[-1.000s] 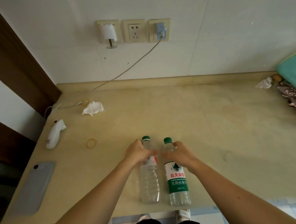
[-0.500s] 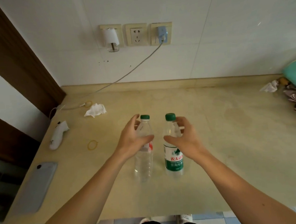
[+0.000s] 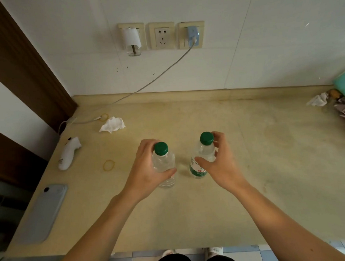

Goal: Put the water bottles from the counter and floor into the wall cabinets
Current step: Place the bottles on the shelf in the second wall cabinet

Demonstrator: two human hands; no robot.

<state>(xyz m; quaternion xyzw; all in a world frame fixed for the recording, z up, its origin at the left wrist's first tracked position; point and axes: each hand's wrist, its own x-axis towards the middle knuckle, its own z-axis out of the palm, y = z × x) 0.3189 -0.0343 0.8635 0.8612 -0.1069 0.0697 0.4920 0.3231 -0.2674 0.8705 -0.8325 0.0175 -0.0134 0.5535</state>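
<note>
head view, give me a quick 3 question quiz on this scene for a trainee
1. True or false: each of the hands grips its own bottle.
2. Which lies nearest the counter's left front edge? A) crumpled tissue B) grey phone C) rubber band
3. Fill in: both bottle caps are ____.

Key:
1. True: the left hand holds the label-less bottle, the right hand the green-labelled bottle.
2. B: the grey phone, not the crumpled tissue or rubber band, on the counter.
3. Green.
</note>
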